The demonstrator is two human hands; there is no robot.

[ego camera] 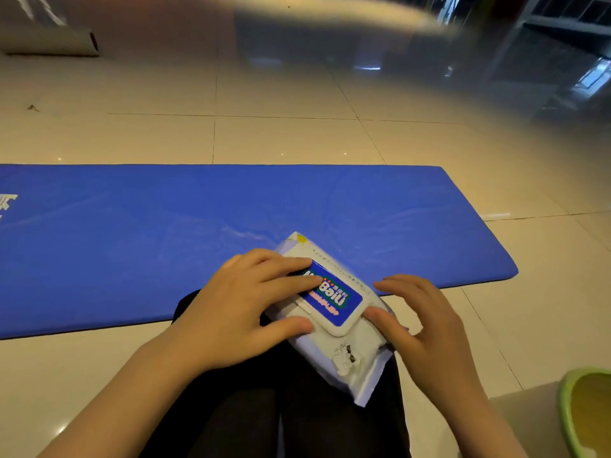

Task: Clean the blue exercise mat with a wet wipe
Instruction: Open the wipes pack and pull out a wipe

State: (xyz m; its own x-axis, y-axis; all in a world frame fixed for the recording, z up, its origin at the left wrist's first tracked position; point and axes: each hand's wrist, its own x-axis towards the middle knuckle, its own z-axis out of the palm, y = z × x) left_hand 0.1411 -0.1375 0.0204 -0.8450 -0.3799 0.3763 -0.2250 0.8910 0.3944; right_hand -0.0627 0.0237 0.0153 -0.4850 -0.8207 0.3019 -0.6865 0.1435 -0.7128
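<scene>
On one mat point(165, 226), two hands point(231, 312) press one wipes pack point(347, 352).

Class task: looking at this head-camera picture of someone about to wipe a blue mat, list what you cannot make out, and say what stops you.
Head view only:
- Wet wipe pack: part of the blue lid label, covered by the left hand.
- Blue exercise mat: its left end and white print, cut off by the picture edge.
- Green basin: mostly cut off at the bottom right corner.
- Top right background: blurred.

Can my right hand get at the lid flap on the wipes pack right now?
Probably yes. The right hand already has its thumb at the edge of the lid flap, which is shut, and the left hand covers only the flap's far side.
</scene>
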